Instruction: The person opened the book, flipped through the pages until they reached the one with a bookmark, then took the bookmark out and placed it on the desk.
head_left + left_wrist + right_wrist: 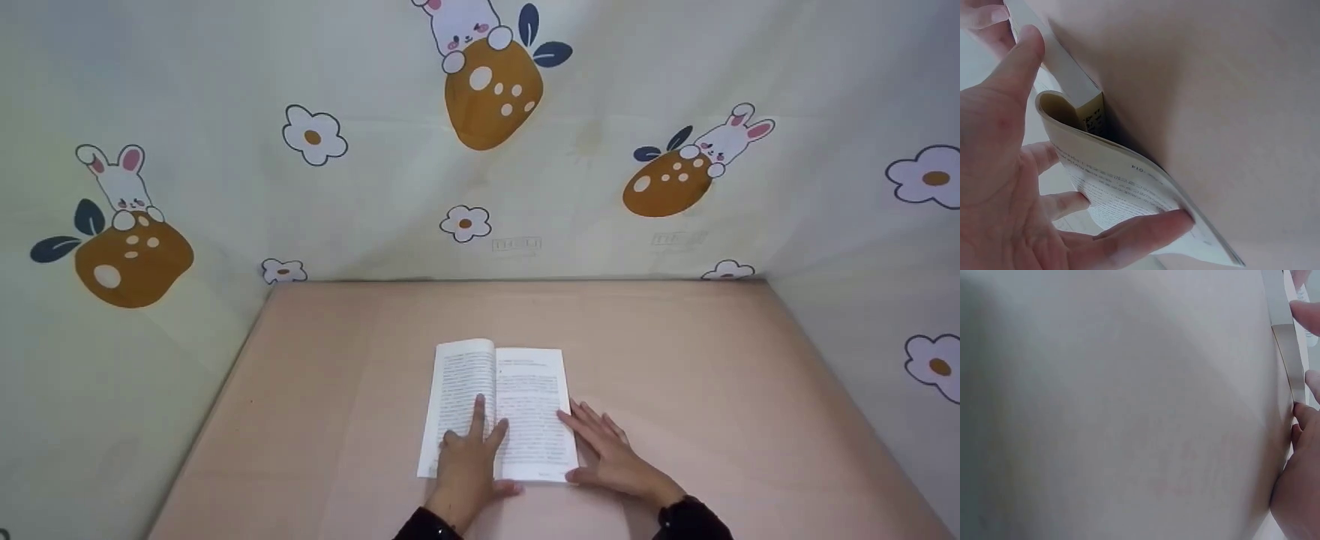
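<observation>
An open book (529, 442) with printed pages lies on the table, its left pages bulging up at the spine. Across the lower left page and the spine, my left hand (466, 469) rests with fingers spread; its thumb reaches past the lower edge. In the left wrist view the fingertips touch the left page (1123, 185), which curves down to the table, while the thumb lies by the thick page block (1069, 67). My right hand (621, 466) touches the book's right side, thumb at the lower corner, index fingertip on the page edge, other fingers beside it on the table.
The table (337, 390) has a plain pinkish-tan cover. Behind it and at both sides hang pale cloth walls (375, 202) printed with rabbits, fruit and flowers. Dark sleeves (694, 519) cover both wrists.
</observation>
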A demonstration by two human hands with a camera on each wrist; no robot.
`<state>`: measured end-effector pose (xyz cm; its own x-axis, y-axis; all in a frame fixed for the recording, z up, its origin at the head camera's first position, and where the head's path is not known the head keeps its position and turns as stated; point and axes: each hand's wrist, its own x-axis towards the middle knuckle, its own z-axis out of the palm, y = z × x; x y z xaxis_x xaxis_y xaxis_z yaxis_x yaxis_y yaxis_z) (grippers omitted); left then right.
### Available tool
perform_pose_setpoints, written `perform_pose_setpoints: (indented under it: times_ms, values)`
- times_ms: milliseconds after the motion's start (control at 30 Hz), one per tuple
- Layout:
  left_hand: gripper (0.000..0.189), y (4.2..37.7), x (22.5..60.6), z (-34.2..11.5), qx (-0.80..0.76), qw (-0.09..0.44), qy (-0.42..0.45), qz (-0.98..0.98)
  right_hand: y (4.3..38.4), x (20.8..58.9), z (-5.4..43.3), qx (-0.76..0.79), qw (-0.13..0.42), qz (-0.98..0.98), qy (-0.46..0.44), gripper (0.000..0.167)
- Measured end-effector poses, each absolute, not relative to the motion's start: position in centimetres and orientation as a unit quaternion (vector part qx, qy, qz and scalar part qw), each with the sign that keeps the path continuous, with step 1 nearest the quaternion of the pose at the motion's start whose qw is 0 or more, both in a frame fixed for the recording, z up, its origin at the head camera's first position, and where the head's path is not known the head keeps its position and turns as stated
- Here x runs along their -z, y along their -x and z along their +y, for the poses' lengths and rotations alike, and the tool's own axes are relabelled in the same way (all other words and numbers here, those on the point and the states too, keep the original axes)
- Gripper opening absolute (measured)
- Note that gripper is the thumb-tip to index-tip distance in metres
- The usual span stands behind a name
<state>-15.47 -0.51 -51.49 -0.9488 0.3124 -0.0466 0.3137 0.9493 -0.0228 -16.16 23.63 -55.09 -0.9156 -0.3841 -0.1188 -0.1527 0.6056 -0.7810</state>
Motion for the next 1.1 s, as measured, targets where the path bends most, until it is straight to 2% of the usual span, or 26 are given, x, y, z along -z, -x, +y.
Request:
perform_pose_setpoints:
  times_ms: [233, 533, 767, 1100]
  values:
    - [0.087, 15.5, 51.4, -0.5, -0.003, 0.023, -0.161, 0.987, 16.1, 55.2, 23.7, 0.418, 0.133, 0.886, 0.152, 0.090]
    - [0.089, 15.3, 51.5, -0.6, -0.004, 0.004, -0.171, 0.985, 16.0, 55.8, 23.5, 0.409, 0.091, 0.895, 0.152, 0.091]
    - [0.090, 15.4, 51.3, -0.7, -0.015, 0.010, -0.174, 0.985, 15.8, 55.9, 23.2, 0.396, 0.082, 0.905, 0.129, 0.096]
    - [0.066, 15.8, 51.0, -1.6, -0.080, 0.003, -0.187, 0.979, 15.7, 56.0, 23.1, 0.374, 0.033, 0.911, 0.173, 0.088]
